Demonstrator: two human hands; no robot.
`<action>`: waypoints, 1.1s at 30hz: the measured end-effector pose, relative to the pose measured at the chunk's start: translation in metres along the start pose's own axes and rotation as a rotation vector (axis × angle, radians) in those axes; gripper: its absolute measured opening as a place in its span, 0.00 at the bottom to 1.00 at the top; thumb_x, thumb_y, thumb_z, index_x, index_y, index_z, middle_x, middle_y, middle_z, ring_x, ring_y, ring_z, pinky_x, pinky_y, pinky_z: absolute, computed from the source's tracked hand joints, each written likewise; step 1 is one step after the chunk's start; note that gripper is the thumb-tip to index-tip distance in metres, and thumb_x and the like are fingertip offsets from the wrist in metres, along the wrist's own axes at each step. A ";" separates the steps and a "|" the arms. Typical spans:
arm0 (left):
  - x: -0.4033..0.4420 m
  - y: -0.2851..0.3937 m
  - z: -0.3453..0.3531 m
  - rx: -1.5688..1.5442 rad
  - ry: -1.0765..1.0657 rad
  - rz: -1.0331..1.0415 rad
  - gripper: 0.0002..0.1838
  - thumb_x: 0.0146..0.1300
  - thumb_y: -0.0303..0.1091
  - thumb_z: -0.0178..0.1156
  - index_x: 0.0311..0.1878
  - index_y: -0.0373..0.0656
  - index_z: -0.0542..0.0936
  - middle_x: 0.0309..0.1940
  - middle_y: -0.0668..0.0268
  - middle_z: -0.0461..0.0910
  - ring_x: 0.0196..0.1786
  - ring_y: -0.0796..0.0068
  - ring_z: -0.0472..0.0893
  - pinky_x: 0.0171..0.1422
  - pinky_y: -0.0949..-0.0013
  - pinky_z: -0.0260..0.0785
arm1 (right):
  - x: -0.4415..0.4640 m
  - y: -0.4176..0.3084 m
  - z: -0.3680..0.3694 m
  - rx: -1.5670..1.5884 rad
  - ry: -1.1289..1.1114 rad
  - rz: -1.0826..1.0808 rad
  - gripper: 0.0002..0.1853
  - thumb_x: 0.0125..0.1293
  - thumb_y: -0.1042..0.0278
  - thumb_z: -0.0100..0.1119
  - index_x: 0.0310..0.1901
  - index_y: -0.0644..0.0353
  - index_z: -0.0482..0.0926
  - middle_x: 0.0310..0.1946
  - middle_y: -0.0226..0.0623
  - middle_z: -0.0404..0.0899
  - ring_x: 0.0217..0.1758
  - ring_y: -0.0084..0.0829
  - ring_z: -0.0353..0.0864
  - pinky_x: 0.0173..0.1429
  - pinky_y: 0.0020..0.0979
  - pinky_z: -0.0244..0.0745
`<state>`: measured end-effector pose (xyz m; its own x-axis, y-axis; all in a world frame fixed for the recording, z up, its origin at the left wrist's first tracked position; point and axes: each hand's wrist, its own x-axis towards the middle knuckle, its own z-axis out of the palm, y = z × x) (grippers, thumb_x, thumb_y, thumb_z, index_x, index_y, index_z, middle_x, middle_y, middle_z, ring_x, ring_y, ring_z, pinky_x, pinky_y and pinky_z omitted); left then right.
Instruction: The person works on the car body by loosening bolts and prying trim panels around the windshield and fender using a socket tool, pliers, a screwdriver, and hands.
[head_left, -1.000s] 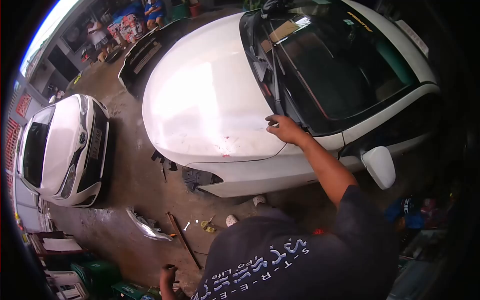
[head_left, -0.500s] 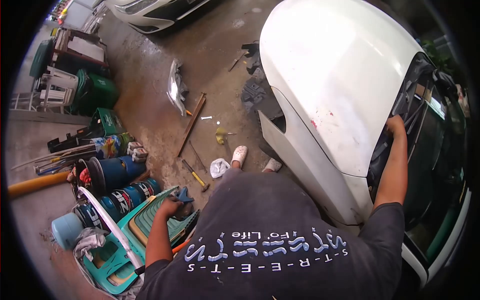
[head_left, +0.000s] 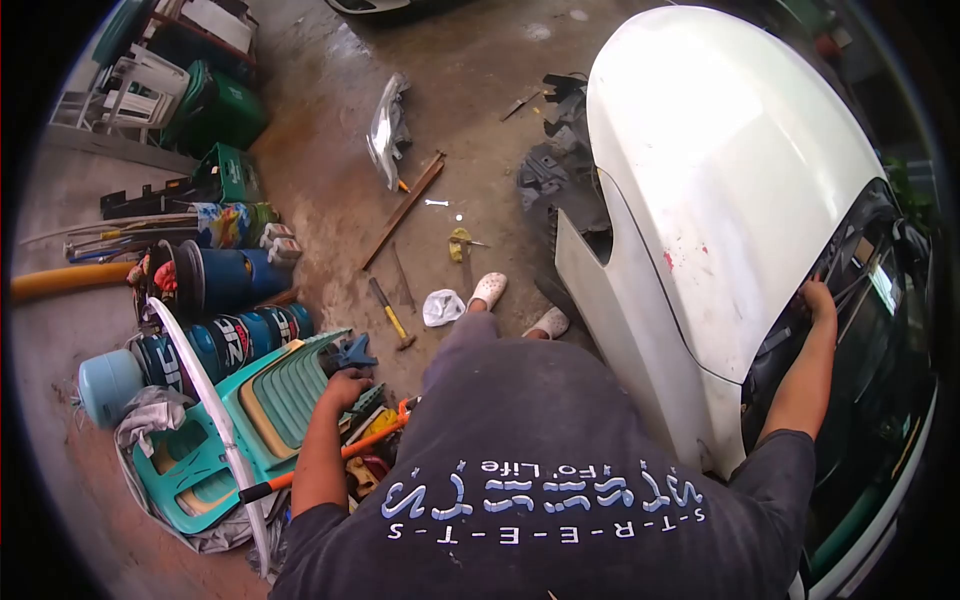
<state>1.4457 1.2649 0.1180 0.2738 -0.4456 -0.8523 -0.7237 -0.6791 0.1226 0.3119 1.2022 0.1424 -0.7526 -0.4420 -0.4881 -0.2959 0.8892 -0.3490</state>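
My right hand (head_left: 818, 298) reaches to the rear edge of the white car hood (head_left: 720, 170), beside the dark gap below the windshield (head_left: 865, 370). Its fingertips are hidden in that gap, so its grip cannot be made out. On the left, my left hand (head_left: 348, 386) hangs above a tool pile, close to a blue tool (head_left: 354, 352) and the ridged green plastic stool (head_left: 290, 400). Its fingers are small and partly hidden, and I cannot tell whether they hold anything. Red marks (head_left: 668, 260) show on the hood near the fender (head_left: 640, 330).
A hammer (head_left: 392, 316), a white bag (head_left: 442, 308), a rusty bar (head_left: 402, 212), a wrench (head_left: 436, 203) and a headlight (head_left: 386, 135) lie on the floor. Blue containers (head_left: 225, 275) and an orange-handled tool (head_left: 375, 437) are at the left. Dark car parts (head_left: 545, 170) lie by the fender.
The view has swung down and left. My right hand has gone from above the hood's corner into the gap at its rear edge. My left hand now shows over the tool pile.
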 end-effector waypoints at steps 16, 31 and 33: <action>0.118 0.130 -0.144 0.116 -0.063 0.202 0.20 0.65 0.42 0.73 0.57 0.44 0.89 0.44 0.52 0.91 0.50 0.60 0.90 0.58 0.58 0.81 | -0.382 -0.083 0.007 0.328 0.506 -0.037 0.09 0.84 0.59 0.55 0.47 0.54 0.79 0.22 0.17 0.65 0.17 0.12 0.60 0.20 0.21 0.53; 0.578 0.260 -0.079 0.659 -0.004 0.488 0.20 0.67 0.40 0.64 0.59 0.44 0.87 0.58 0.44 0.87 0.62 0.44 0.86 0.69 0.48 0.78 | -0.337 -0.286 0.790 -0.285 -0.973 -0.117 0.19 0.75 0.56 0.61 0.51 0.64 0.89 0.43 0.60 0.89 0.50 0.55 0.90 0.57 0.52 0.80; 0.597 0.255 -0.051 0.759 0.035 0.491 0.18 0.69 0.39 0.60 0.57 0.42 0.87 0.57 0.46 0.88 0.62 0.44 0.86 0.68 0.46 0.78 | -0.296 -0.273 0.901 -0.467 -0.914 -0.332 0.18 0.75 0.59 0.57 0.55 0.63 0.88 0.52 0.59 0.89 0.56 0.54 0.89 0.63 0.52 0.80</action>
<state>1.4565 0.7956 -0.3340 -0.1659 -0.6096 -0.7752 -0.9840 0.1539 0.0896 1.1450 0.9837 -0.3385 0.0740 -0.4187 -0.9051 -0.7450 0.5801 -0.3293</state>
